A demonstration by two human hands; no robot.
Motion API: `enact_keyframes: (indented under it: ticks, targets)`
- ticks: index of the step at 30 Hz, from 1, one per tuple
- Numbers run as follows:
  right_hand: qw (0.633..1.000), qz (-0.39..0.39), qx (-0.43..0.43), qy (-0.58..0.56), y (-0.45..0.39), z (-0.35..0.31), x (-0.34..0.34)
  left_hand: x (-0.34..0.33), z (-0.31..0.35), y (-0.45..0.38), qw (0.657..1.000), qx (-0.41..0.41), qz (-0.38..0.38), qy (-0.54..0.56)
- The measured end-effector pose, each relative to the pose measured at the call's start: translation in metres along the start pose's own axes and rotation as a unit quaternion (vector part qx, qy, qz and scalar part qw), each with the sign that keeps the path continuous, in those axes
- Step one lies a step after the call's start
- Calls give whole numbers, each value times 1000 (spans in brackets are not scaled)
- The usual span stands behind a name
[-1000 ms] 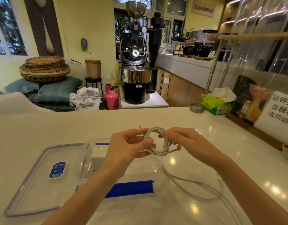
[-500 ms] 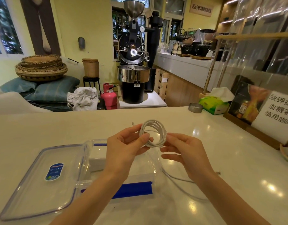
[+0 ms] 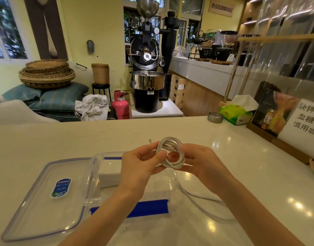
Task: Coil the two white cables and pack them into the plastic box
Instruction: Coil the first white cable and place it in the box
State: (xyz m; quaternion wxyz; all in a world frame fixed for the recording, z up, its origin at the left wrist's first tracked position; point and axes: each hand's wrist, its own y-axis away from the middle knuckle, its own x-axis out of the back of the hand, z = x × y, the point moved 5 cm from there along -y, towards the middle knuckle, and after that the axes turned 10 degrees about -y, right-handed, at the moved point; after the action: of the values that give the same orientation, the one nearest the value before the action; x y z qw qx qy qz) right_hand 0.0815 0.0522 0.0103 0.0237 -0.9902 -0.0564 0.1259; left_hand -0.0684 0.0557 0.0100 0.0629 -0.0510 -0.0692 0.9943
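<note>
A coiled white cable hangs in the air above the counter, held between both hands. My left hand pinches the coil's left side with thumb and fingers. My right hand grips its right side, fingers curled round the loops. Below the hands stands the clear plastic box with blue clips, a flat white block inside it. A second white cable lies loose on the counter to the right of the box.
The box's clear lid with a blue label lies flat left of the box. A small metal dish, a green tissue pack and a framed sign stand along the counter's right side.
The last loose tail of the cable has been wound into the coil. Both hands hold the coil a little higher and closer together than a second ago.
</note>
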Motion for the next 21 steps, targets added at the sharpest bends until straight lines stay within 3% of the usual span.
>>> enact_keyframes:
  ticks: [3, 12, 17, 21]
  targets:
    - [999, -16, 15, 24, 2, -1, -2, 1, -2, -1, 1000, 13, -3, 3]
    - [999, -4, -3, -47, -3, 11, -1, 2, -15, -2, 995, 93, -4, 27]
    - [996, -52, 57, 38, -3, 2, -7, 5, -17, -3, 992, 120, -11, 30]
    - [973, 10, 170, 158, -1, -7, -6, 4, -17, -3, 993, 120, -14, 15]
